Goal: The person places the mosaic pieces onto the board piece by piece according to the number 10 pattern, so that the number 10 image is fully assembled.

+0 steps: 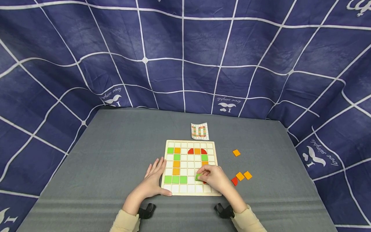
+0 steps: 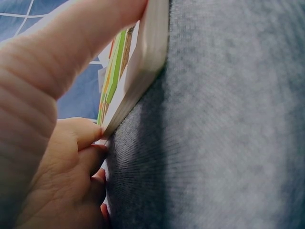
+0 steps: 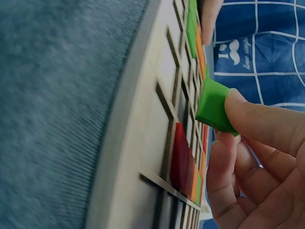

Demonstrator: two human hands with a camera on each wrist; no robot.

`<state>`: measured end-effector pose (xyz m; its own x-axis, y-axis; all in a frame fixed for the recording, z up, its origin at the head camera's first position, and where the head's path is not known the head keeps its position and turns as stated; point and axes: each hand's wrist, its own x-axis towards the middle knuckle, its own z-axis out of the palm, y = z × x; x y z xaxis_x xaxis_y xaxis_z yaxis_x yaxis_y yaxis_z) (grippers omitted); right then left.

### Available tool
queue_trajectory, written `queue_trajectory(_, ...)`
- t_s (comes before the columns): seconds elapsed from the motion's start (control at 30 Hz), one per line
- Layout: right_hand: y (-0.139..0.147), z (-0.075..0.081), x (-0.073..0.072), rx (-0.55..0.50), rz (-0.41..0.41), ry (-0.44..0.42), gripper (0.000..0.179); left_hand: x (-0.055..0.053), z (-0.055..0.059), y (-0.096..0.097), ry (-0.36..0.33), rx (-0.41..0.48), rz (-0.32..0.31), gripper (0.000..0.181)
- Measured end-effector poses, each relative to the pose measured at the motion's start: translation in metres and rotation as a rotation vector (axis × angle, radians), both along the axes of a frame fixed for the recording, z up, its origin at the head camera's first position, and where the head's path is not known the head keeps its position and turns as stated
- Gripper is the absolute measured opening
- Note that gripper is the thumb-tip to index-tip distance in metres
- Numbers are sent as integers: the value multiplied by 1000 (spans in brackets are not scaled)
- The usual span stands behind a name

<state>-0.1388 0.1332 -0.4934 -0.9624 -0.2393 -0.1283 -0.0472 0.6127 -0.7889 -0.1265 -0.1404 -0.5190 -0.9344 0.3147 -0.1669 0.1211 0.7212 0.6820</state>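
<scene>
A square wooden grid board (image 1: 191, 194) lies on the grey table, with green and orange squares and red rounded pieces set in some of its cells. My left hand (image 1: 152, 180) rests against the board's left side, fingers spread and fairly straight, thumb at the near left corner. Over the lower right part of the board, my right hand (image 1: 215, 177) pinches a green square tile (image 3: 213, 106) between thumb and fingers. In the right wrist view that tile is tilted and held off the cells, near a red piece (image 3: 180, 160) in the board. The right hand partly covers the cells beneath it.
Beyond the board lies a small printed pattern card (image 1: 200, 131). To the right, on the table, are three loose orange squares (image 1: 236, 152) and a red rounded piece (image 1: 234, 181). A blue cloth (image 1: 200, 77) with white lines hangs around the table.
</scene>
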Motion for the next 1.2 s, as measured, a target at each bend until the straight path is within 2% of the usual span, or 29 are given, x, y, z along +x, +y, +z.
queue_trajectory(0.2, -2, -3, 3, 34, 19, 16, 8, 0, 1, 0, -4, 2, 0, 132)
queue_trajectory(0.5, 0, -2, 4, 84, 30, 107, 8, -1, 1, 0, -4, 1, 0, 133)
queue_trajectory(0.9, -7, -9, 7, 151, 8, 237, 13, 0, 1, 1, 1, 8, 3, 133)
queue_trajectory(1.2, -5, -9, 9, 131, -41, 233, 12, 0, 1, 0, 7, 16, 1, 133)
